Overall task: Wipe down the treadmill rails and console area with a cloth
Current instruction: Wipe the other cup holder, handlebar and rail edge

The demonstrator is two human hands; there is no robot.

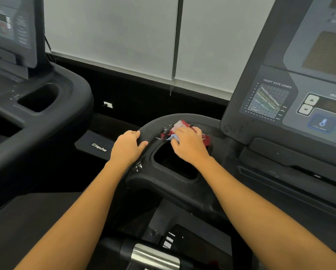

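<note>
Console wiping looks underway: bunched red-white-blue cloth (179,124) is gripped by the right hand (188,146) mid-frame on the black plastic tray rim (157,121), left hand (127,148) laid relaxed alongside; white specks (139,165) below should be swiped next.

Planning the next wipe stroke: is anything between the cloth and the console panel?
Nothing visible does. The right hand grips the cloth on the tray beside the cup holder; bare black plastic runs from there to the console panel. The left hand rests on the rim.
</note>
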